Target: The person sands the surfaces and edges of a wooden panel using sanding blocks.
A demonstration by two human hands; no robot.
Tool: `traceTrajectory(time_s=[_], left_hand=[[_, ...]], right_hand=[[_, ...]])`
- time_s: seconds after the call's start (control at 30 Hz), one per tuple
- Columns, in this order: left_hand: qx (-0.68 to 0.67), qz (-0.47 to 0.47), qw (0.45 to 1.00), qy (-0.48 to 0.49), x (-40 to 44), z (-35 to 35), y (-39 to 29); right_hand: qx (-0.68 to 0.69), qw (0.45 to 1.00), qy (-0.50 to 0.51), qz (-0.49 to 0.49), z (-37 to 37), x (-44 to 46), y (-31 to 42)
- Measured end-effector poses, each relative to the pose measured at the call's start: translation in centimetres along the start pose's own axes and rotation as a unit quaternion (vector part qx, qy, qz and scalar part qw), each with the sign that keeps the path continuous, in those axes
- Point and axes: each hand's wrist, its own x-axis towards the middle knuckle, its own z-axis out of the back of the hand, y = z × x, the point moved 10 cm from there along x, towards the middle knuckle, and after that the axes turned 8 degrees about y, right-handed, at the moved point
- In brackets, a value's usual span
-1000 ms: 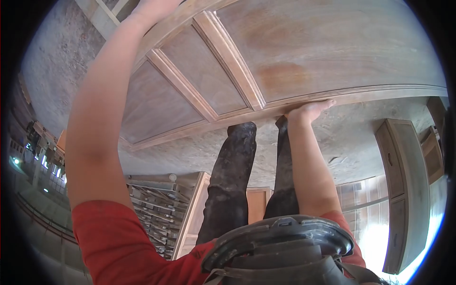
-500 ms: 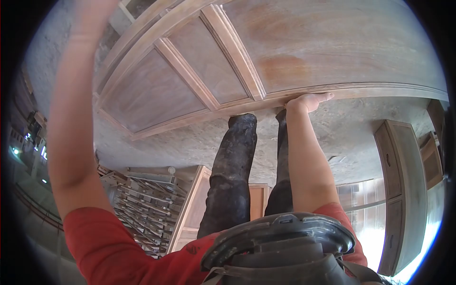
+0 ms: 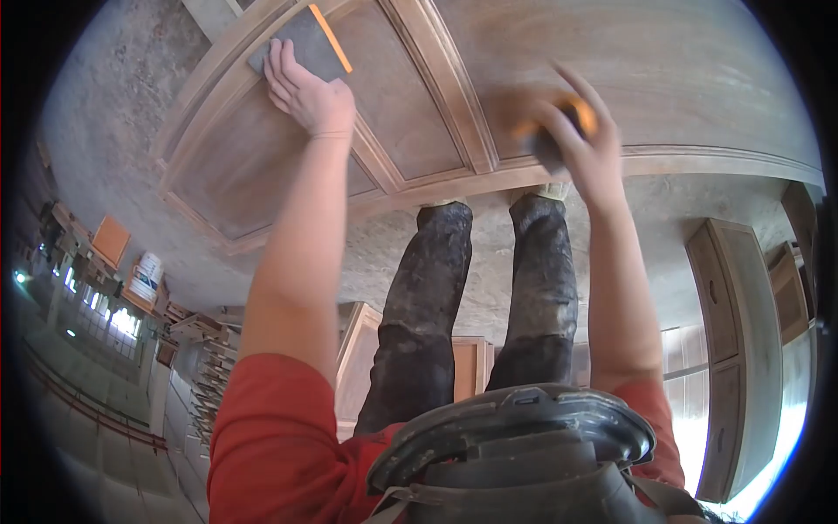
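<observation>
The right hand [image 3: 594, 162] is closed around a small dark-and-orange block [image 3: 550, 150], the fingers curled about it; both are blurred. The block is over the near edge of the panelled wooden piece [image 3: 698, 79]; contact with the wood cannot be confirmed. The left hand [image 3: 307, 98] has its fingers laid over one side of a flat grey pad [image 3: 312, 52] with an orange strip [image 3: 332, 39] along its far side. Whether these fingers clasp the pad or only press on it is not shown (the thumb is hidden).

The pad is over the far left part of the wooden piece, by its curved rim. The fingers are probably spread to share pressure across the pad; the block, being narrower, appears suited to a one-handed hold. The raised mouldings [image 3: 441, 79] divide the face, with the hands on opposite sides of the widest one. The wooden piece is low, just in front of the legs [image 3: 419, 297], which stand apart, presumably for balance while both arms reach down.
</observation>
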Motion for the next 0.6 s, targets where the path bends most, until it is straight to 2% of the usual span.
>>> traceTrajectory(time_s=[0.03,0.1,0.13,0.17,0.23,0.3,0.33,0.37,0.4,0.5,0.53,0.57,0.6], left_hand=[[0.008,0.003,1.000,-0.019,-0.5,-0.7,-0.3],[0.013,0.000,1.000,-0.018,-0.2,-0.7,-0.4],[0.024,-0.001,1.000,-0.005,-0.4,-0.6,-0.2],[0.025,-0.001,1.000,0.003,-0.7,-0.5,-0.2],[-0.005,-0.007,1.000,-0.005,-0.6,-0.5,-0.3],[-0.004,-0.009,1.000,-0.014,-0.3,-0.7,-0.3],[-0.002,-0.007,1.000,-0.018,-0.4,-0.7,-0.2],[-0.003,-0.011,1.000,-0.014,-0.3,-0.7,0.0],[-0.007,-0.003,1.000,-0.011,-0.2,-0.9,0.2],[-0.027,-0.020,0.999,-0.030,-0.1,-0.6,-0.1],[-0.033,-0.011,0.999,-0.038,-0.1,-0.5,0.1],[-0.021,-0.020,0.999,-0.044,-0.1,-0.4,-0.1],[-0.007,-0.031,0.998,-0.049,-0.1,-0.4,-0.4]], right_hand=[[-0.021,0.999,0.034,0.009,-2.0,2.5,1.1],[0.049,0.994,0.097,0.010,-6.1,7.2,2.1],[0.050,0.994,0.097,0.007,-7.3,9.2,2.3],[0.102,0.981,0.166,0.017,-9.6,10.7,2.9],[0.156,0.960,0.229,0.031,-11.2,10.6,4.9],[0.087,0.970,0.165,-0.155,-10.1,9.3,2.6],[0.083,0.971,0.164,-0.154,-9.9,8.6,2.7],[-0.170,0.947,0.233,-0.139,-10.3,7.5,2.4],[-0.413,0.855,0.290,-0.118,-10.2,6.2,1.7],[-0.476,0.830,0.261,-0.126,-7.8,3.1,-0.4],[-0.349,0.920,0.162,-0.075,-6.4,3.5,0.9],[-0.207,0.976,0.058,-0.017,-4.5,4.0,2.1],[-0.214,0.975,0.059,-0.012,-4.7,5.0,2.6]])
